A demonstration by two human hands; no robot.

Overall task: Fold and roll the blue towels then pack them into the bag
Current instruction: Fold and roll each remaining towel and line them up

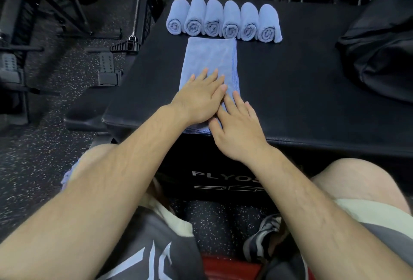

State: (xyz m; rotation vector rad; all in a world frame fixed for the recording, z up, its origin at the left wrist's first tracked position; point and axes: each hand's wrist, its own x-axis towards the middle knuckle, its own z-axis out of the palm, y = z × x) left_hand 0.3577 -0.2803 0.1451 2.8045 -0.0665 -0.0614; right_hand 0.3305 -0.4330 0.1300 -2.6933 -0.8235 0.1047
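Head view: a folded blue towel (210, 60) is pressed flat on the black plyo box (290, 92) under the left hand (199, 98) and right hand (237, 130), fingers straight. Six rolled towels (223, 21) are lined beyond the fingertips; a black bag (380, 51) lies far right.

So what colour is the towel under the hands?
Light blue, with darker blue stitching along its edge; the flat towel shows best in the head view.

Six rolled towels (223, 20) and one folded towel (210, 58) are seen in light blue; the bench (290, 92) is black, the floor (33, 163) black with white speckles.
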